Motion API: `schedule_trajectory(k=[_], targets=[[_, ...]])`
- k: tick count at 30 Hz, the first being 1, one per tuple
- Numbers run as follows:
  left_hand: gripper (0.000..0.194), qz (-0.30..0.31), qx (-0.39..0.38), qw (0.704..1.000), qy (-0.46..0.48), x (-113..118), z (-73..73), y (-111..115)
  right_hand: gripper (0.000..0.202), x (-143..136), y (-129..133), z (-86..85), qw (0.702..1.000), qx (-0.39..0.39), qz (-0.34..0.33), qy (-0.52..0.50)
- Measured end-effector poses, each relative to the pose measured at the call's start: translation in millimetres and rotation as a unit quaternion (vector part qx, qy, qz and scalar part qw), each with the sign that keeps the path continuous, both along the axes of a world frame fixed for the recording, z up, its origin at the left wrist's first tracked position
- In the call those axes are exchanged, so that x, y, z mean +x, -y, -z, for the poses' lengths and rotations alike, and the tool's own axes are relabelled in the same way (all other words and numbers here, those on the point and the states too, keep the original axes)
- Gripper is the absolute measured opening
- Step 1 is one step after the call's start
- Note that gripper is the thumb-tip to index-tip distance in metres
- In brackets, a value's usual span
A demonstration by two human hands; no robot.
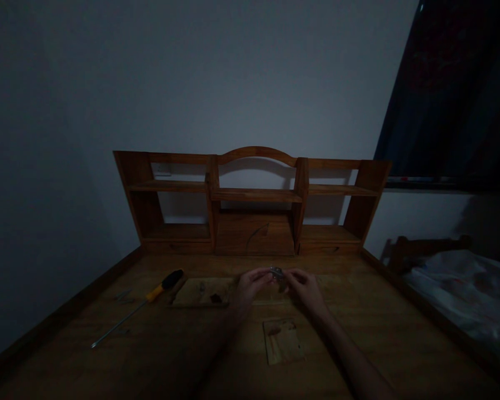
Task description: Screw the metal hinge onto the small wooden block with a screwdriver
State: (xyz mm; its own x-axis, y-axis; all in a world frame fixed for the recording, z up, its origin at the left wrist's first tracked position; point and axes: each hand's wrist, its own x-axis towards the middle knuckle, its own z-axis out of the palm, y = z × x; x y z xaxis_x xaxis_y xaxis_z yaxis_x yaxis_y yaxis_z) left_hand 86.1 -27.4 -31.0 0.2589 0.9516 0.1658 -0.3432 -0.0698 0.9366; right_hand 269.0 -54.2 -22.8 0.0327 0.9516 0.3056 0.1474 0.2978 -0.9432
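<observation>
The left hand (250, 284) has its thumb and fingers closed on a small shiny piece (276, 272), and the right hand (304, 284) pinches the same piece from its three o'clock side. The piece sits between the two sets of fingertips, above the desk (233, 361); the light is so dim that its exact shape is hard to make out.

Taking that piece as the clock's centre, a square scrap of wood (284, 341) lies flat at six o'clock, between the forearms. At nine o'clock, just beyond the left hand, rests a longer wooden board (194, 291) with a dark hole or stain near its closer end. Past it lies a screwdriver (155, 291), its black and yellow handle nearest the board and its metal shaft pointing toward eight o'clock. Some small slim pieces (123, 294) lie on the outer side of the handle.

At twelve o'clock stands a wooden shelf unit (256, 194) with an arched top, against a pale wall (233, 72). A dark curtain (450, 94) hangs toward two o'clock.
</observation>
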Motion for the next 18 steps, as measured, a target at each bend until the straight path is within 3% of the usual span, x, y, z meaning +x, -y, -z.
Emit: schedule_trajectory(k=[4, 10, 18], targets=[[0.041, 0.012, 0.030, 0.999, -0.031, -0.4, 0.2, 1.0, 0.040, 2.3, -5.2, 4.6, 1.000, -0.016, -0.019, -0.019], [0.039, -0.010, 0.037, 0.998, -0.040, 1.2, 0.7, 1.0, 0.048, 7.3, -13.9, 12.8, 0.990, -0.080, -0.112, -0.012], [0.038, -0.019, 0.055, 0.997, -0.049, 1.9, 4.3, -2.9, 0.038, 10.9, -17.8, 21.0, 0.987, -0.086, -0.133, -0.036]])
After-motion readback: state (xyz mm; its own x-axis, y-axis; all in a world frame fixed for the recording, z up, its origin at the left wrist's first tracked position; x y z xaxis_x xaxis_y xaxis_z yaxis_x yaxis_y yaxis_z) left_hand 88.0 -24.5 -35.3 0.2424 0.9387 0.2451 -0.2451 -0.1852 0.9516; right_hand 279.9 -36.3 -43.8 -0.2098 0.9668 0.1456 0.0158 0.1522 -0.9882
